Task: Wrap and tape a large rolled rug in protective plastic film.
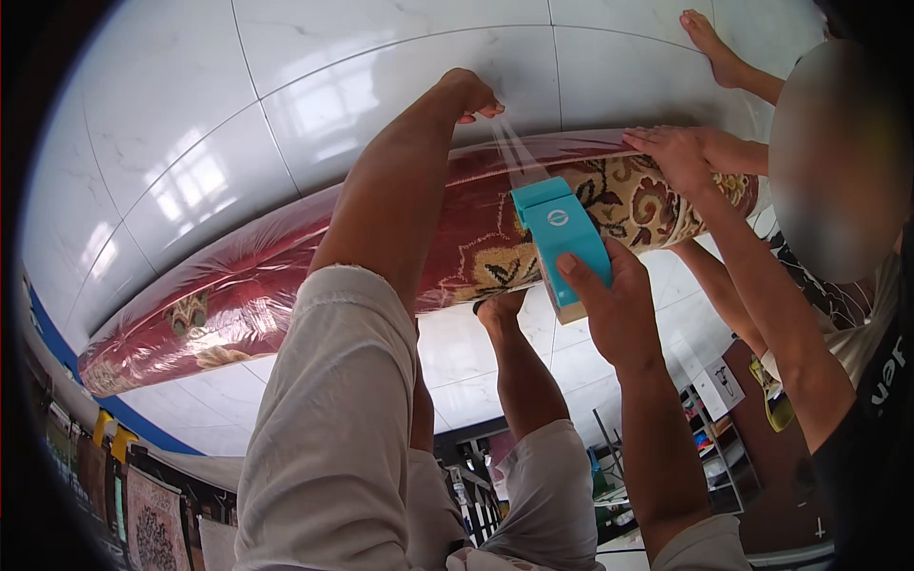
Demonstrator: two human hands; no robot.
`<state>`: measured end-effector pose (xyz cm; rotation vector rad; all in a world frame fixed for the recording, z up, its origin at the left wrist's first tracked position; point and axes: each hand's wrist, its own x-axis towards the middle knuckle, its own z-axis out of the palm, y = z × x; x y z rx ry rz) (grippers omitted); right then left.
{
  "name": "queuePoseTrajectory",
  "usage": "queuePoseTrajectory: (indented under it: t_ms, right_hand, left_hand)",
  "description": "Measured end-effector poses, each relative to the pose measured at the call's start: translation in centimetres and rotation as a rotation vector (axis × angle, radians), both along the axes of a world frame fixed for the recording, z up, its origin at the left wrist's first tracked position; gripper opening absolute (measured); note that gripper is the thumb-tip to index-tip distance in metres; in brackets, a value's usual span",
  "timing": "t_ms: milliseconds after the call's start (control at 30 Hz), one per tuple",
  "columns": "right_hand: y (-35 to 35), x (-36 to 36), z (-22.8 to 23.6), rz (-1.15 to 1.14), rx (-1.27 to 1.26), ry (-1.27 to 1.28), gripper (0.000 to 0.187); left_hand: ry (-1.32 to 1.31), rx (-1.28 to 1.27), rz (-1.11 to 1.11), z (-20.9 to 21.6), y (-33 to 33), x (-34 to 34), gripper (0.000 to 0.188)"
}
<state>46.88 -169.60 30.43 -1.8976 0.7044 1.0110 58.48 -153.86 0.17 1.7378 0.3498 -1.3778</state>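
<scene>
A long rolled carpet (381, 257), red with a beige and dark floral pattern and covered in clear plastic, lies across the floor in front of me. My left hand (468, 95) is beyond its far edge, fingers pinched on the end of a clear tape strip (515, 147). The strip stretches taut down to a turquoise box-shaped tape dispenser (569, 233) above the carpet. Gripping this dispenser from the right is my right hand (619, 300), thumb flat on its face; the other fingers are mostly hidden behind it.
At the right another person's hand (671, 152) rests on the carpet roll. That person's bare foot (712, 48) is on the glossy white tiles (400, 67). My own foot (500, 306) stands close to the carpet's near side. Shelving (724, 471) stands at the lower right.
</scene>
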Motion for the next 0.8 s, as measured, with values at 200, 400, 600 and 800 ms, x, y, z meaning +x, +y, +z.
queuePoseTrajectory:
  t_ms: [200,400,600,800]
  right_hand:
    - [0.0,-0.6,1.7,0.088,-0.096,0.040,0.037]
    - [-1.1,-2.0,2.7,0.081,-0.087,0.065,0.040]
    - [-3.2,-4.4,4.2,0.150,-0.116,0.108,0.045]
    - [-3.6,-5.7,8.7,0.105,-0.138,0.091,0.043]
  left_hand:
    - [-0.087,0.005,-0.380,-0.5,-2.0,-3.7,0.029]
    - [-0.249,0.013,0.050,1.2,-2.0,-5.3,0.034]
    - [-0.213,-0.098,-0.287,8.3,-2.8,-5.6,0.070]
    - [-0.088,-0.005,-0.343,7.2,-3.6,-5.0,0.073]
